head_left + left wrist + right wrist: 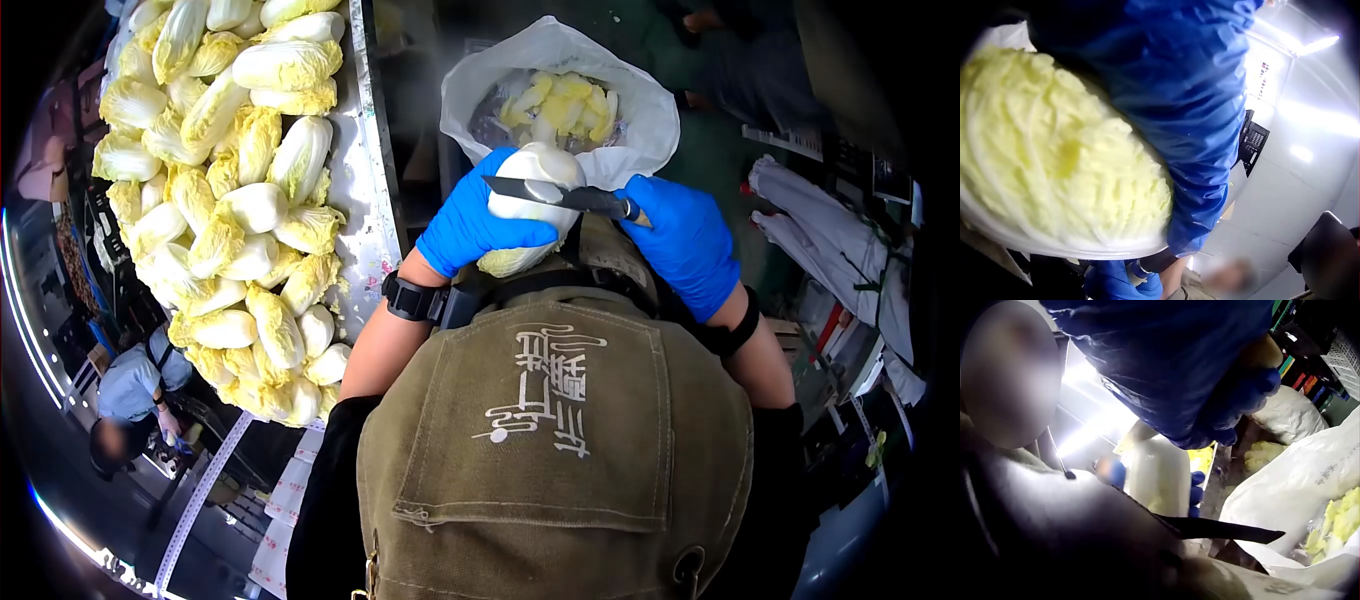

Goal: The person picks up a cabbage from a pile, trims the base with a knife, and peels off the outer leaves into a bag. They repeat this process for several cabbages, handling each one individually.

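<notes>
In the head view my blue-gloved left hand (470, 225) grips a napa cabbage (545, 165), its thumb across the side and its white stem end up. The same cabbage (1054, 150) fills the left wrist view, pale yellow frilled leaves towards the camera. A dark-bladed knife (590, 200) lies across the stem end, with a pale round cut face (545, 190) showing at the blade. My right hand (685, 240), also gloved in blue, holds the knife by its light handle. Seen from the right wrist, that glove (1166, 369) covers the handle above the cabbage (1163, 475).
Beyond the hands stands an open white bag (640, 135) with yellow leaf trimmings (565, 105) inside. To the left, many napa cabbages (215, 240) are heaped on a metal-edged table (370, 160). Another person (135, 385) is at lower left. White wrapped bundles (830, 230) lie at right.
</notes>
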